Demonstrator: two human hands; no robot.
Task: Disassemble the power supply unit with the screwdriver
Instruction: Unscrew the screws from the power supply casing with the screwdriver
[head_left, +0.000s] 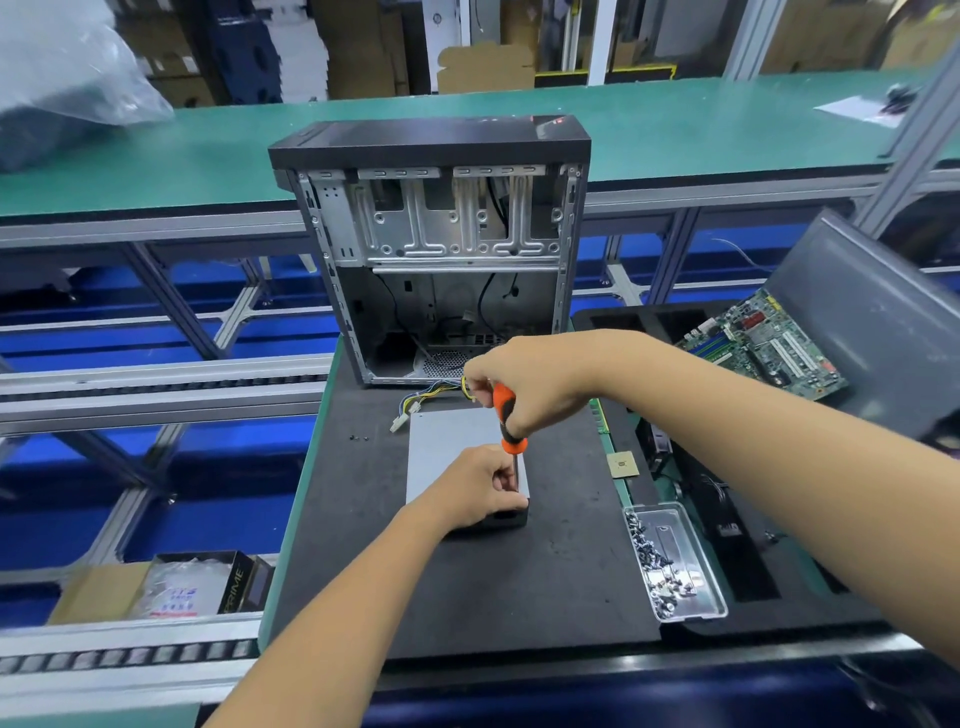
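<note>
The left hand (480, 486) grips the near right corner of the power supply unit (457, 449), pinching the screwdriver (508, 423) shaft. Above it, the right hand (530, 387) clutches the orange handle. The unit lies on the black mat (519, 582), just before the open computer case (436, 249).

1. The power supply unit (451, 451) lies flat on the dark mat (519, 582), just in front of the open computer case (436, 249).
2. The right hand (535, 384) grips the orange-handled screwdriver (506, 415) upright over the unit's near right corner.
3. The left hand (480, 486) pinches the shaft there.
4. A clear screw tray (701, 571) sits right of the unit.
</note>
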